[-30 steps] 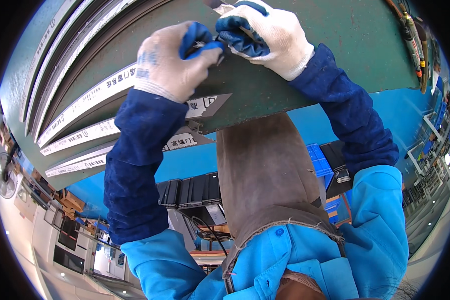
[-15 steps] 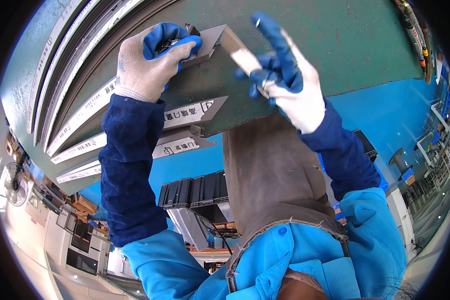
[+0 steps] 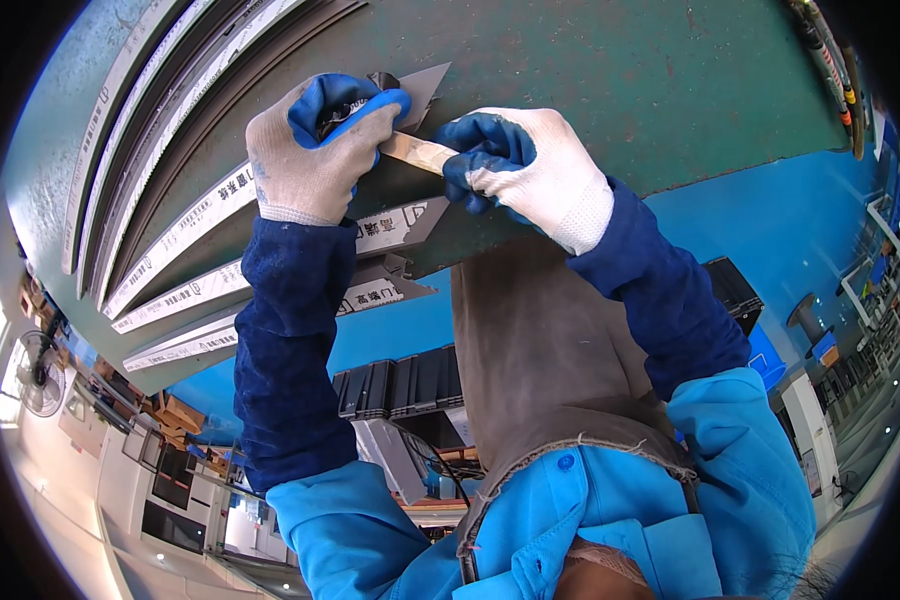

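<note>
Both of my hands wear white knit gloves with blue-coated palms and fingers. My left hand [image 3: 320,145] is closed around the end of a grey profile [image 3: 425,88] with an angled cut, and something small and black pokes up between its fingers. A flat beige strip [image 3: 415,152] spans the gap between my hands. Its right end is in the curled fingers of my right hand [image 3: 525,165]; its left end reaches the left glove, where the fingers hide how it is attached. Below, a white-labelled profile [image 3: 402,224] with a pointed end lies on the green table [image 3: 650,90].
More long profiles [image 3: 135,130] lie side by side at the left of the table. Cables [image 3: 832,70] hang at its far right corner. A brown apron [image 3: 540,340] covers my front, close to the table edge. Black stacked parts [image 3: 400,382] stand below on the blue floor.
My right hand has moved left and down, closer to my left hand, and its fingers have curled in. The strip now lies nearer the left glove. My left hand has shifted slightly down.
</note>
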Demonstrator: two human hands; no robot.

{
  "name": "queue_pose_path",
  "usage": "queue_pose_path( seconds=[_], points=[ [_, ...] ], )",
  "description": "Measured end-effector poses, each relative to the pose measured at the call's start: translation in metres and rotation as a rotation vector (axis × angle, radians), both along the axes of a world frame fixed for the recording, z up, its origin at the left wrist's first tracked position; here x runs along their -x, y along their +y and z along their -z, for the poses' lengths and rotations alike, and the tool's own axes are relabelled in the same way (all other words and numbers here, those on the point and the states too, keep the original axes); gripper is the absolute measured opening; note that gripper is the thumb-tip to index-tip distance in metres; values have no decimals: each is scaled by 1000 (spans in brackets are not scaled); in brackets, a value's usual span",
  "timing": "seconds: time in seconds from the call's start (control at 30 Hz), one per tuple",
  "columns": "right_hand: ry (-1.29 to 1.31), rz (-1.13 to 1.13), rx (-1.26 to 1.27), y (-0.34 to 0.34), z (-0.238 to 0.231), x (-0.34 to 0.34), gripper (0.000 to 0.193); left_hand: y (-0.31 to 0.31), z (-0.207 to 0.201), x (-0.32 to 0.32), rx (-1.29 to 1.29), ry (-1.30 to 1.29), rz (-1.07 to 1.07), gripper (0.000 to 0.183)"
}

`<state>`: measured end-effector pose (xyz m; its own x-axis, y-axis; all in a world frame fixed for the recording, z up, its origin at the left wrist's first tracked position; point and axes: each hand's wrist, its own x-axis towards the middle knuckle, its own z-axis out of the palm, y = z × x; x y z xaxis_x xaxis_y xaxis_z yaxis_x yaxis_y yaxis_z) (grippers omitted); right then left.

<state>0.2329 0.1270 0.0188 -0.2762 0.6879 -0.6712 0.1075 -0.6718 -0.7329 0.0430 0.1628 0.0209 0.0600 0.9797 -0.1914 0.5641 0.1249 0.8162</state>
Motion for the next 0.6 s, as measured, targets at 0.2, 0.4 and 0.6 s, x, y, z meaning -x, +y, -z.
queue_pose_path(
  seconds=[0.2,0.4,0.6],
  points=[
    [-144,-93,-140,5,-6,6,11,-5,3,0,-16,-18,-32,24],
    [-70,162,-92,-6,-3,9,11,-6,-3,-1,72,-52,-65,27],
    [-83,281,-35,-11,4,34,12,-10,-4,-3,13,-71,-88,27]
  ],
)
